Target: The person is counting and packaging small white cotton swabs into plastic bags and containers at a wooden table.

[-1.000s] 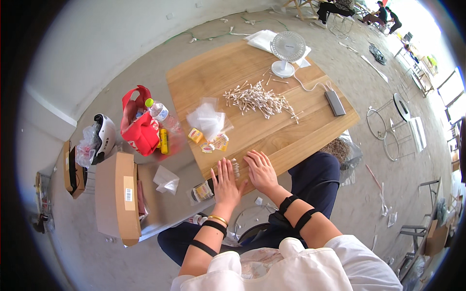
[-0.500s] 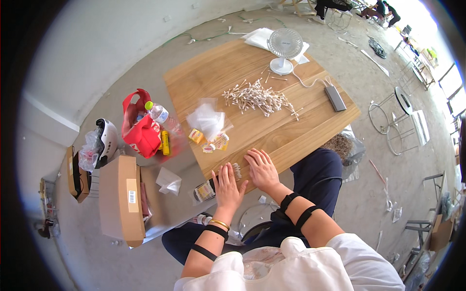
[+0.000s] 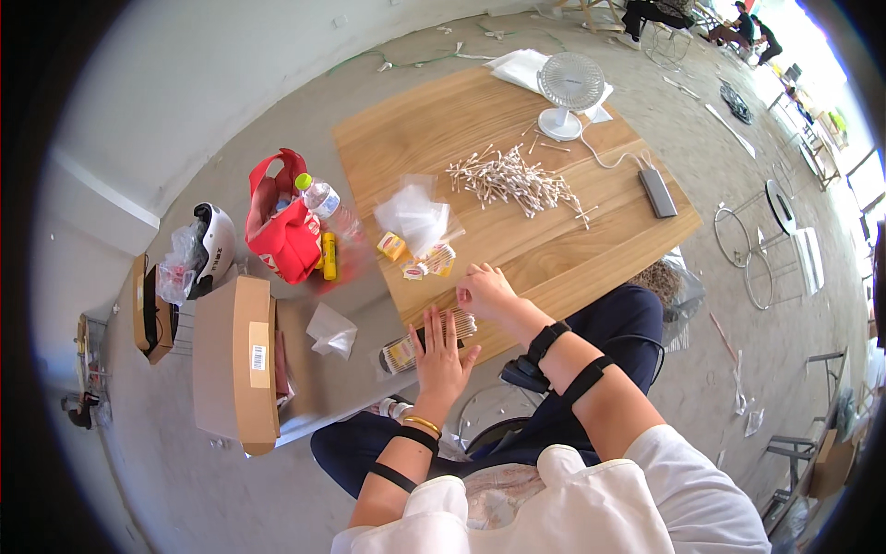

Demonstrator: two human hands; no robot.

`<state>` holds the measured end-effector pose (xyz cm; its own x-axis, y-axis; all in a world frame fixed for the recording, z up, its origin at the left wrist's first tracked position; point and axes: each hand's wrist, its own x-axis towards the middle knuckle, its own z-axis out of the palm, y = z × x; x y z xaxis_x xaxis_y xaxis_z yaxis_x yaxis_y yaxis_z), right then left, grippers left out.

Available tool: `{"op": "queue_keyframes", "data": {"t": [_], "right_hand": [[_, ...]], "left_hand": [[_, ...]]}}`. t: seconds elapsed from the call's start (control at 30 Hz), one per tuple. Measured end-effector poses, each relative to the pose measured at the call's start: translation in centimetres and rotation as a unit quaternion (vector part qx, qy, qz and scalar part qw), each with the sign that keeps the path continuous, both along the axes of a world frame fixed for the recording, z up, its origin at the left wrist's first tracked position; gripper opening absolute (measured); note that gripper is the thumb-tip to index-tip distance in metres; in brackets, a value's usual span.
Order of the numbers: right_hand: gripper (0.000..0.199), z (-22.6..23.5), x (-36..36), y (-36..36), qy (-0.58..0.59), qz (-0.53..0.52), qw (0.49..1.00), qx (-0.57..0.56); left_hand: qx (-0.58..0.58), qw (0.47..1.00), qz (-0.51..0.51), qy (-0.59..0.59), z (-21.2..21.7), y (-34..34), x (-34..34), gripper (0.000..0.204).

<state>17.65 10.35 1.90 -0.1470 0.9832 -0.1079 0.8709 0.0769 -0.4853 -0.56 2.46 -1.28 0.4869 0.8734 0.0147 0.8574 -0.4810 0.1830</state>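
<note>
My left hand (image 3: 441, 358) lies flat with fingers spread over a row of cotton swabs (image 3: 466, 325) at the table's near left corner. A flat clear pack with yellow and black print (image 3: 399, 355) shows just left of that hand. Right beside the row's far end is my right hand (image 3: 485, 290), its fingers curled in; whatever they hold, if anything, is hidden. Farther up the table spreads a loose heap of cotton swabs (image 3: 517, 180). Between heap and left hand lie clear plastic bags (image 3: 411, 220) and small yellow printed cards (image 3: 391, 246).
A white fan (image 3: 570, 83) stands at the back, cabled to a grey power bank (image 3: 657, 192). Left of the wooden table (image 3: 378, 138) are a red bag (image 3: 284, 245), a plastic bottle (image 3: 328, 203), a yellow tube (image 3: 329, 257) and a cardboard box (image 3: 231, 360).
My right hand has lifted from lying flat and curled its fingers, moving slightly left towards the swab row. My left hand still rests on the swabs. The whole view has shifted a little.
</note>
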Motion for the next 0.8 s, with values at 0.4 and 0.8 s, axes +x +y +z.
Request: {"op": "queue_keyframes", "data": {"t": [0.4, 0.8], "right_hand": [[0.029, -0.4, 1.0, -0.5, 0.027, -0.075, 0.979, 0.190], [0.092, -1.2, -0.2, -8.8, -0.034, 0.053, 0.989, 0.130]], "left_hand": [[0.007, 1.000, 0.002, -0.029, 0.2, -0.2, 0.3, 0.088], [0.062, 0.997, 0.053, 0.014, 0.5, 0.2, -2.0, 0.093]]}}
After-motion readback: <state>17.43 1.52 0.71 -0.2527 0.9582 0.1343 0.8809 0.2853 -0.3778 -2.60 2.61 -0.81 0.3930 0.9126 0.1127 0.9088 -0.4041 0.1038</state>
